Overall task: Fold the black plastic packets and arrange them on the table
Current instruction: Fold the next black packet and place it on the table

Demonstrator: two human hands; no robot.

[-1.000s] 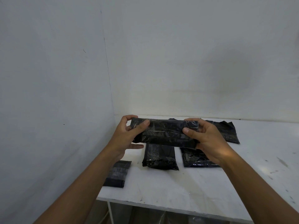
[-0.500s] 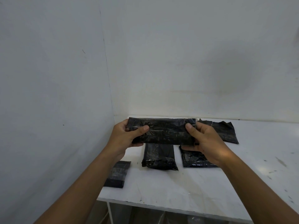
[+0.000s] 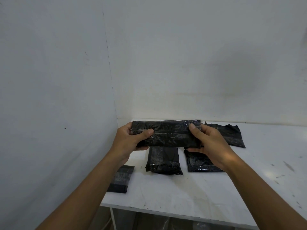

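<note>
Hands — our left hand (image 3: pixel 131 140) and right hand (image 3: pixel 207 143) are gripping the long folded black plastic packet (image 3: pixel 166 134) by its ends; slick film risks springing open if we loosen.

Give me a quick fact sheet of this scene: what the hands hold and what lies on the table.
Surface: white table
Left hand: grips left end of the held packet
Right hand: grips its right end
Held packet: black plastic, long, level, off the table
On table: left-edge packet, middle packet, right packet partly behind the right hand, far-right packet
</note>
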